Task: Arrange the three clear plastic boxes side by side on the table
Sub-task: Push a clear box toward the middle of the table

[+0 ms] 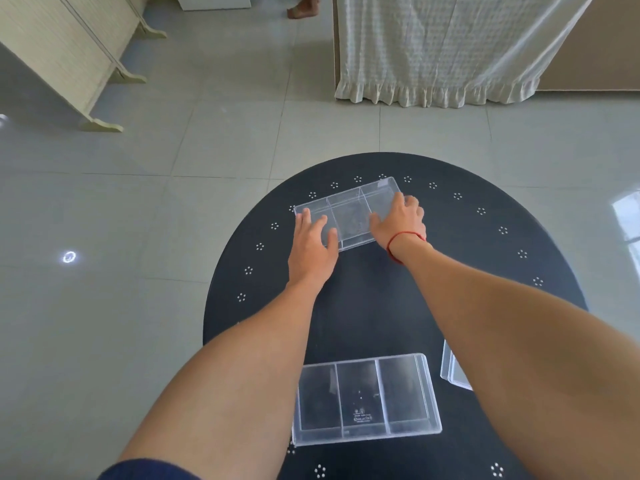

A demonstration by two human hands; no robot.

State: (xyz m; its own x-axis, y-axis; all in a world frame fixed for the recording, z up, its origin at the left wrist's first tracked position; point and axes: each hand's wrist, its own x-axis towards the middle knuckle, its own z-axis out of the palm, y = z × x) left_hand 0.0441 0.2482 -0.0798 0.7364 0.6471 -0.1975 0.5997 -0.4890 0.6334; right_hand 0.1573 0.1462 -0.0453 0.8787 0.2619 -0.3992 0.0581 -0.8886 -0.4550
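A clear plastic box with three compartments (349, 211) lies at the far side of the round black table (363, 306). My left hand (311, 247) grips its left end and my right hand (398, 225) grips its right end. A second clear box with three compartments (365, 398) rests near the table's front edge, between my forearms. Only a corner of the third clear box (452, 370) shows at the right, mostly hidden behind my right forearm.
The table has a ring of small white dot clusters near its rim. Grey floor tiles surround it. A cream folding screen (69, 57) stands at the far left and a white frilled cloth (443, 50) hangs at the far right. A person's foot (303, 8) shows at the top.
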